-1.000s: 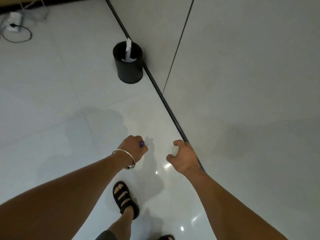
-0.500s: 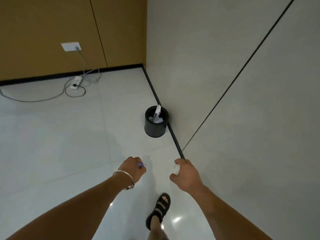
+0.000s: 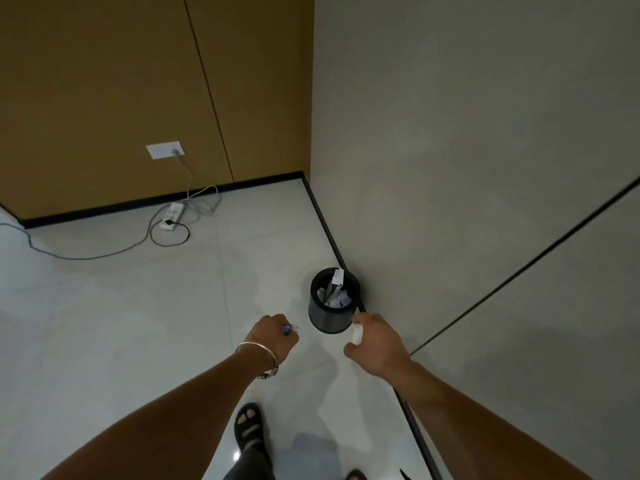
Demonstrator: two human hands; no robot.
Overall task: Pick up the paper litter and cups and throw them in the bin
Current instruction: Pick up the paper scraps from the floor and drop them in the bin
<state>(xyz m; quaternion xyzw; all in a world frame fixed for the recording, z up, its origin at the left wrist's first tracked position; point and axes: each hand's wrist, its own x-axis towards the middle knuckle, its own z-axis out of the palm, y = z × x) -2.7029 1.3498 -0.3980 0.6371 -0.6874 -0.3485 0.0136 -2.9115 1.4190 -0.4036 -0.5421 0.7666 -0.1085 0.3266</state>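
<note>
From the head camera, my left hand [image 3: 273, 336] is out in front of me, fingers curled into a fist round a small purple-and-white scrap of litter [image 3: 290, 329] that pokes out past the knuckles. A thin silver bangle [image 3: 258, 348] sits on that wrist. My right hand [image 3: 375, 344] is level with it, fingers curled and pinching a small white piece of paper [image 3: 356, 332] against the thumb.

The round black waste bin [image 3: 323, 320] stands upright on the glossy white tiled floor [image 3: 104, 323], just beyond and between my two hands, close against the black skirting strip [image 3: 332, 237] at the foot of the plain grey wall [image 3: 450, 133]. Crumpled white paper [image 3: 337, 299] lies inside it, and one white paper strip [image 3: 337, 277] leans up past the far rim. My right hand overlaps the bin's near right edge in this view; I cannot tell whether they touch.

Well away to the left, a white power strip [image 3: 172, 216] lies on the floor below a white wall socket [image 3: 164, 149] on the brown panelled wall [image 3: 104, 81], with grey and black cables [image 3: 104, 251] looping around it. My foot in a black strapped sandal [image 3: 249, 427] is below my hands.
</note>
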